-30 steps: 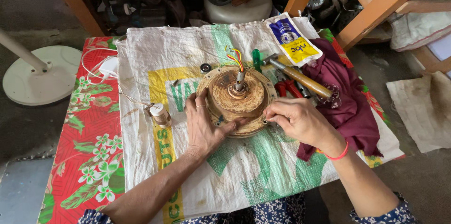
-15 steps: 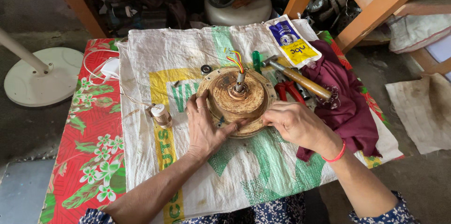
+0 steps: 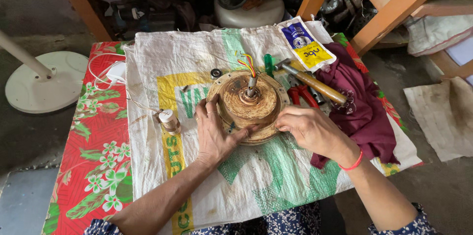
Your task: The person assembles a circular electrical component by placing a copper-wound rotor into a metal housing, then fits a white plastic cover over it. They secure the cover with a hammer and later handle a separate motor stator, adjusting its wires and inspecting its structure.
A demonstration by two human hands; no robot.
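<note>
Rusty round motor housing point(image 3: 246, 107) lies flat at the middle of a white woven sack point(image 3: 197, 57) spread over the table point(image 3: 98, 141), with a short shaft standing up from its centre and a few coloured wires point(image 3: 246, 62) rising beside that shaft.

At the far left, off the table, a white round fan base point(image 3: 44, 87) rests on the floor. The table's left strip shows a red flowered cloth, and a white cable with a plug point(image 3: 116, 72) lies at its upper part. On the sack, a small spool of thin wire point(image 3: 169, 120) stands just left of the housing.

Left hand point(image 3: 214, 134) lies flat against the housing's left and lower rim, fingers spread and pressed to the metal, not closed around anything. A small dark bearing ring point(image 3: 216, 73) sits on the sack just above the housing.

Right hand point(image 3: 310, 129) touches the housing's right rim with its fingertips bent onto the edge, a red band at the wrist. Behind it lie a green-handled screwdriver point(image 3: 268, 63), a wooden-handled hammer point(image 3: 315, 84) and red-handled pliers point(image 3: 301, 94), then a blue-and-yellow packet point(image 3: 306, 43) and a crumpled maroon cloth point(image 3: 364, 112) at the right.
</note>
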